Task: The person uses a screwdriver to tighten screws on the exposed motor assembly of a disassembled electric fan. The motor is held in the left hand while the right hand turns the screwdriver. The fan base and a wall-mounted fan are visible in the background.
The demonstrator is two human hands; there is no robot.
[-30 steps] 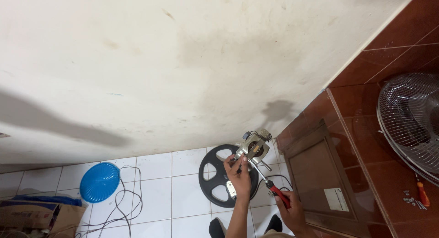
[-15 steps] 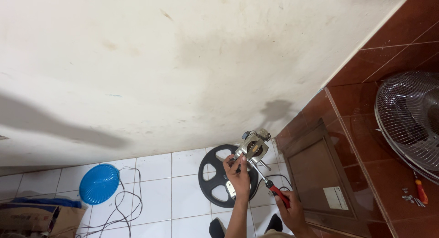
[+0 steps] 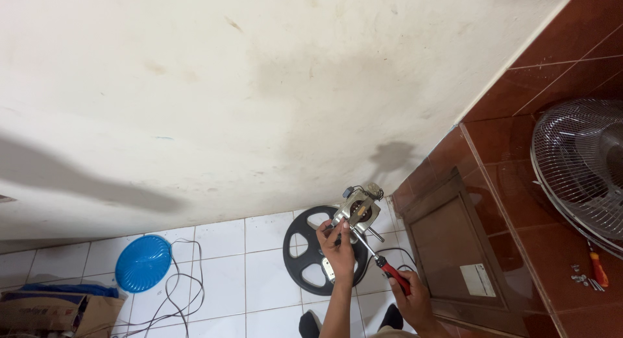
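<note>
- Head view, left hand [image 3: 337, 250]: raised, fingers clenched around the lower part of a small metal motor [image 3: 355, 213]. The motor is held in the air, directly above the hand and clear of the floor.
- Head view, right hand [image 3: 410, 300]: lower and to the right of the left hand, closed around the red handle of a screwdriver [image 3: 379, 263].
- Screwdriver: the shaft runs up and left from the right hand; its tip meets the motor just beside the left hand's fingers. The exact point of contact is too small to tell.
- Motor: silver housing, round dark opening on the face, short black wires at the top edge.
- Behind and below the left hand: a black spoked ring [image 3: 311, 253] lies flat on the white tiled floor [image 3: 220, 273].
- Well left of both hands: a blue round bowl [image 3: 143, 263] on the floor, with a loose cable [image 3: 185, 289] coiled just beside it.
- Far left, at the frame edge: a cardboard box [image 3: 39, 311].
- Right of the right hand: a brown wooden frame [image 3: 454, 247] resting on a red-brown tiled surface.
- Far right of both hands: a wire fan guard [image 3: 571, 169]; near it lie a second, orange-handled screwdriver [image 3: 596, 268] and several small screws [image 3: 581, 281].
</note>
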